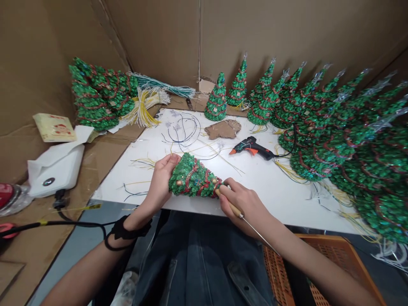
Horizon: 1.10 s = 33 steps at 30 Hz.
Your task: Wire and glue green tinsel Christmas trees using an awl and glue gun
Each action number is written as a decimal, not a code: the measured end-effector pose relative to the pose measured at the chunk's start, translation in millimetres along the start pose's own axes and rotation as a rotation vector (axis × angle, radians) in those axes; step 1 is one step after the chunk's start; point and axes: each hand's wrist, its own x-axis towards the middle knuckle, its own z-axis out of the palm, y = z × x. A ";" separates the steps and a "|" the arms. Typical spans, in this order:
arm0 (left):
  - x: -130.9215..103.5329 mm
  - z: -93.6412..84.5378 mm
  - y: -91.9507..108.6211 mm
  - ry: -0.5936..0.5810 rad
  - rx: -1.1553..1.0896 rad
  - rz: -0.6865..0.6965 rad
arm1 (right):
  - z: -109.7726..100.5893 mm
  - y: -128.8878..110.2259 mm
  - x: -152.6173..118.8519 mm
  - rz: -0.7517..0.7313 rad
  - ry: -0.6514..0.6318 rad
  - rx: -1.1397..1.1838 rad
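Observation:
A small green glitter Christmas tree [192, 177] with red garland lies on its side at the near edge of the white board [261, 178]. My left hand [161, 180] cups its wide base. My right hand [245, 206] pinches at its narrow tip and grips a wooden-handled tool [234, 209], whose thin metal shaft runs back along my wrist.
Many finished trees [344, 136] crowd the right side and back. A black and orange glue gun [253, 148] lies mid-board beside a cardboard scrap [223, 128]. More trees [95, 95] and wire bundles [149, 102] sit at left, with a white device [54, 170]. An orange basket [331, 255] stands by my right arm.

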 end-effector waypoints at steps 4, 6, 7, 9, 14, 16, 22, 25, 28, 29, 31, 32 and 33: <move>0.6 -0.6 -0.3 -0.024 0.008 0.019 | -4.7 0.3 5.0 -0.016 -0.006 0.009; 1.1 -1.8 -0.8 -0.036 0.026 0.025 | -7.1 -0.3 7.3 0.001 -0.039 0.022; 1.5 -2.6 -1.2 -0.041 0.038 0.026 | -8.4 -0.8 8.5 0.015 -0.060 0.028; 2.4 -4.4 -1.7 -0.047 0.066 0.028 | -10.3 -2.0 10.6 0.040 -0.104 0.045; 5.7 -8.0 -1.0 -0.073 0.120 0.048 | -9.7 -4.8 14.5 0.087 -0.151 0.062; 7.5 -8.8 -0.5 -0.104 0.125 0.041 | -9.4 -5.2 14.9 0.093 -0.148 0.044; 10.8 -9.5 -1.6 -0.143 0.119 0.028 | -16.6 1.1 -1.1 0.100 -0.080 0.298; 11.3 -9.4 -1.6 -0.142 0.119 0.035 | -12.1 8.8 -20.1 0.245 0.152 0.512; 12.3 -9.7 -1.5 -0.145 0.115 0.023 | -0.8 19.6 -36.5 0.467 0.385 0.580; 12.7 -9.7 -1.5 -0.145 0.113 0.018 | 2.7 23.8 -40.2 0.536 0.443 0.590; 13.3 -9.5 -1.2 -0.144 0.110 0.008 | 7.9 32.6 -45.0 0.609 0.511 0.600; 13.5 -9.1 -0.9 -0.145 0.107 0.001 | 9.3 36.7 -46.6 0.607 0.527 0.607; 13.6 -8.6 -0.5 -0.144 0.100 -0.009 | 10.1 40.6 -47.8 0.582 0.528 0.622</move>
